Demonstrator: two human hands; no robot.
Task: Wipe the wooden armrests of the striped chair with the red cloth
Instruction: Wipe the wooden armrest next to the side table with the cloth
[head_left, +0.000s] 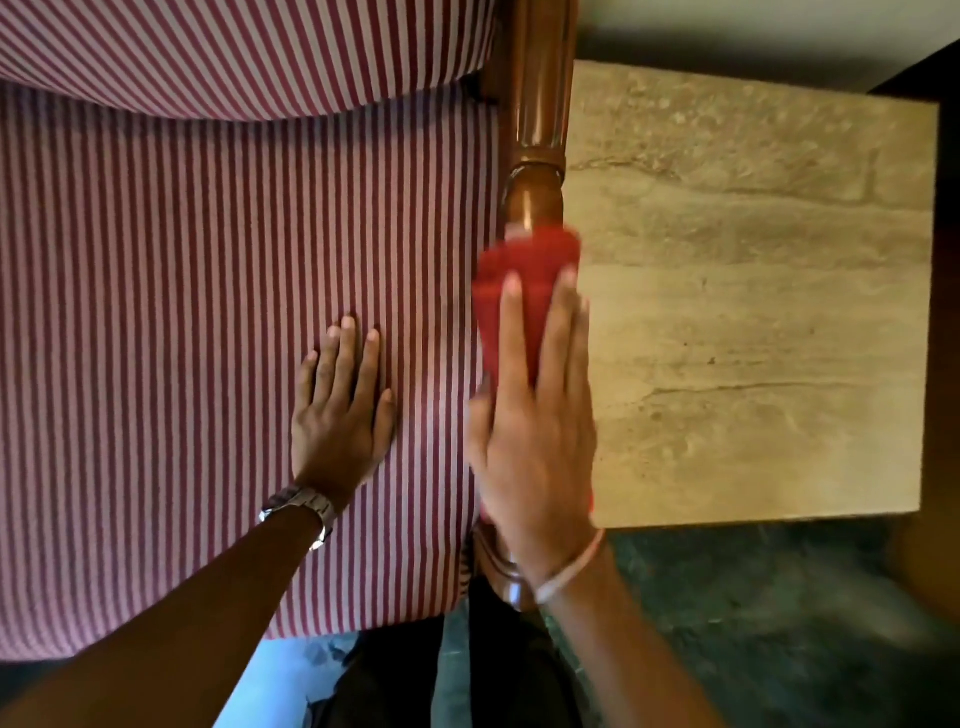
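Note:
The striped chair's seat cushion (182, 338) fills the left and centre, red and white stripes, with its backrest cushion above. A glossy wooden armrest (537, 130) runs down the chair's right side. My right hand (535, 415) presses the red cloth (524, 270) onto the armrest's middle, fingers stretched along the wood; the cloth pokes out past the fingertips and covers that stretch of wood. The armrest's front end (501, 571) shows below my wrist. My left hand (340, 410) lies flat on the seat, fingers slightly apart, holding nothing. The other armrest is out of view.
A square side table with a beige stone top (753, 312) stands tight against the armrest's right side. A dark piece of furniture (945, 208) borders the far right. Dark green floor (727, 623) lies below the table. My dark trouser legs show at the bottom centre.

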